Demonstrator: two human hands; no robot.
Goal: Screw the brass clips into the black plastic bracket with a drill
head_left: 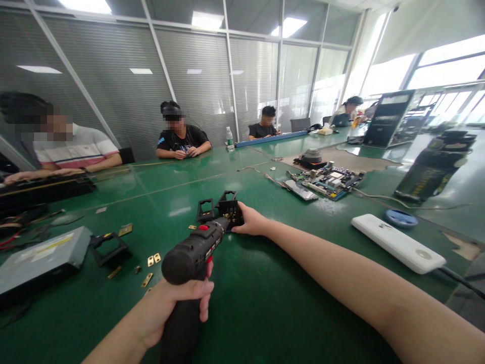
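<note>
My left hand point(178, 303) is wrapped round the grip of a black electric screwdriver point(193, 253) with red trim, its nose pointing away from me at a small black plastic housing point(230, 208) on the green table point(265, 303). My right hand point(250, 221) reaches across from the right and grips that housing at its near right side. A second black frame piece point(205, 210) lies just left of the housing. Where the tool's tip meets the housing is hard to make out.
A grey drive box point(38, 260), a black bracket point(108, 248) and several small brass plates point(153, 260) lie at the left. A circuit board point(326, 181), a white power strip point(397, 243) and a blue lid point(400, 218) sit at the right. Several people sit along the far side.
</note>
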